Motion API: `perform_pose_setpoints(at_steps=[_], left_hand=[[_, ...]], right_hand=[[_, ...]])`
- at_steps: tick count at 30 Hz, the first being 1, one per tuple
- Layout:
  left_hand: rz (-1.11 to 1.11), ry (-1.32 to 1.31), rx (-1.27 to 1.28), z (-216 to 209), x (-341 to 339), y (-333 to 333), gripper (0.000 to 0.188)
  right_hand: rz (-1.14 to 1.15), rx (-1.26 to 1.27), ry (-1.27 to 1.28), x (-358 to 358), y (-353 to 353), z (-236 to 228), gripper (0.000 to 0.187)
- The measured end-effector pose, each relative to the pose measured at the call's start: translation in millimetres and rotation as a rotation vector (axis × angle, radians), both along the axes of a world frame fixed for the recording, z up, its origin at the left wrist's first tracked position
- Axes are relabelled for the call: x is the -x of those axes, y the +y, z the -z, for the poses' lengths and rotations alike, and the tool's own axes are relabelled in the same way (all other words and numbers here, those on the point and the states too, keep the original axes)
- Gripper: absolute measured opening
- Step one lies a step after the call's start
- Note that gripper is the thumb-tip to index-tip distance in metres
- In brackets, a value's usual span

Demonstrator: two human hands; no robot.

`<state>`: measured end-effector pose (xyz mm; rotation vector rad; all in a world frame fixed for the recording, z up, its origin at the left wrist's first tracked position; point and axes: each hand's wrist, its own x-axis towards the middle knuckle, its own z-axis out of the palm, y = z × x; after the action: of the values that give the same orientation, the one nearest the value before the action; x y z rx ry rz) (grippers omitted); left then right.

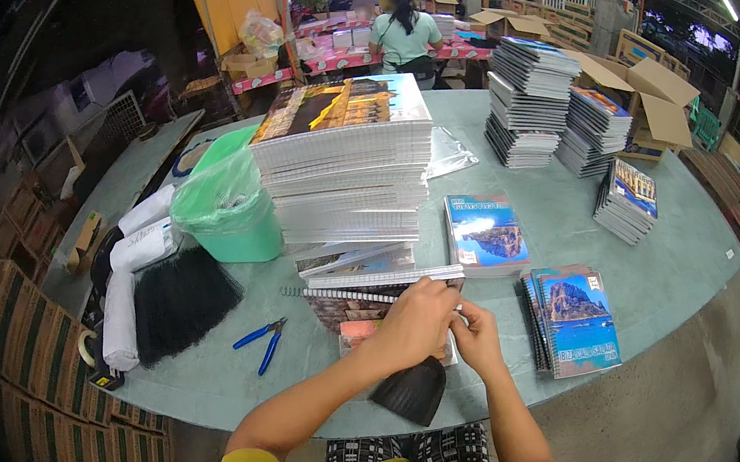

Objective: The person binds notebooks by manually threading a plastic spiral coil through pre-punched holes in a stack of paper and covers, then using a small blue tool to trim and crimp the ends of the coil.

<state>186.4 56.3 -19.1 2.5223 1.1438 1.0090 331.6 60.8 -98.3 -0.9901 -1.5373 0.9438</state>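
Holding one notebook (333, 307), picture-covered, tilted up at the near foot of a tall stack, upper edge threaded with a dark coil (290, 292) whose loose end juts out at left. Hands, two: left hand (416, 319), fingers closed over the notebook's upper edge toward its right end; right hand (478, 340), fingers drawn together at the same end, their exact hold hidden. Beneath the wrists, one black rounded piece (413, 394) at the near rim of the bench (663, 213).

Left: blue-handled cutters (261, 338), lying open; black strands (183, 300), one bundle; white rolls (120, 317); green bin (247, 241), plastic-lined.

Centre: tall stack (345, 174) of picture-covered books.

Right: blue-covered pile (486, 230); coil-bound books (578, 318), nearer; further book stacks (525, 101); open carton (663, 98).

Background: one person (404, 33), green top, back turned.
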Motion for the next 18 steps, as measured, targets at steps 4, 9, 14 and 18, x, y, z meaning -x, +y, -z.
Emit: perform_pose_setpoints(at_steps=[4, 9, 14, 18], left_hand=[[-0.080, 0.073, 0.051, -18, -6, -3, 0.018], [-0.033, 0.062, -0.271, -11, 34, -39, 0.029], [-0.469, 0.392, 0.303, 70, 213, -61, 0.043], [-0.561, 0.334, 0.489, 108, 287, -67, 0.058]], right_hand=[[0.123, -0.096, -0.167, 1, -6, 2, 0.023], [-0.041, -0.045, -0.108, -16, 6, -30, 0.023], [-0.167, -0.356, -0.579, 30, -9, -102, 0.024], [-0.388, -0.585, -0.647, 110, -16, -104, 0.024]])
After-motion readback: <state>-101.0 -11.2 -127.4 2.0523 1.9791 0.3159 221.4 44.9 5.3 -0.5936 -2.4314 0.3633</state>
